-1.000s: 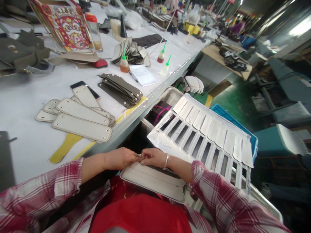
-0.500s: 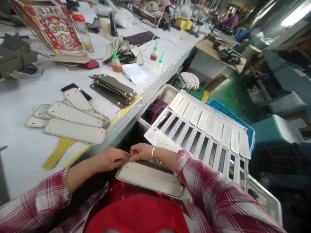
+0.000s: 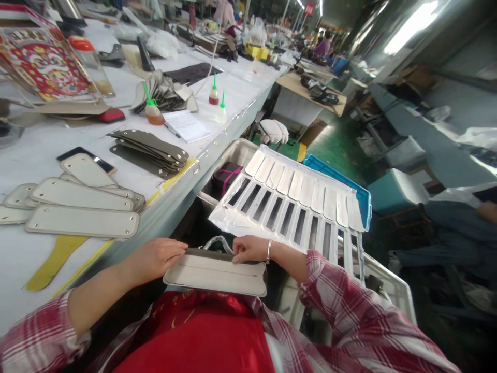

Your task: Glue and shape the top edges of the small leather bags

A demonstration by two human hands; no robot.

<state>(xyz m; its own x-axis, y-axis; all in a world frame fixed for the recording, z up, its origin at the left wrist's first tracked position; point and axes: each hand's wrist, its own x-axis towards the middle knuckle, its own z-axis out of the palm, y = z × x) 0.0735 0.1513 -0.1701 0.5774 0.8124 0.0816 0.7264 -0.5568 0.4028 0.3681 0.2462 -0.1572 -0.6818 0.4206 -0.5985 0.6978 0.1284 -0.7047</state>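
In front of my red apron, both hands hold a small bag [image 3: 217, 277] with a cream rectangular panel facing me and a dark top edge. From that edge rises a looped handle [image 3: 217, 241] that seems wrapped in clear film. My left hand [image 3: 161, 259] is closed on the bag's upper left corner. At the upper right edge my right hand [image 3: 249, 248], with a bracelet at the wrist, grips with curled fingers. The bag's underside and far face are hidden. On the table nearby lie several pale panels [image 3: 81, 221] with metal studs at their ends.
Dark grey pieces [image 3: 149, 150] are stacked near the table edge, behind a phone [image 3: 93, 158]. Green-tipped bottles [image 3: 153, 111] stand by a notepad [image 3: 188, 126]. To the right, a slotted white rack [image 3: 287, 207] holding pale strips rests on a bin [image 3: 402, 292].
My hands have moved apart, left hand to the left corner and right hand to the right. The looped handle has come into view, and the camera has turned right.
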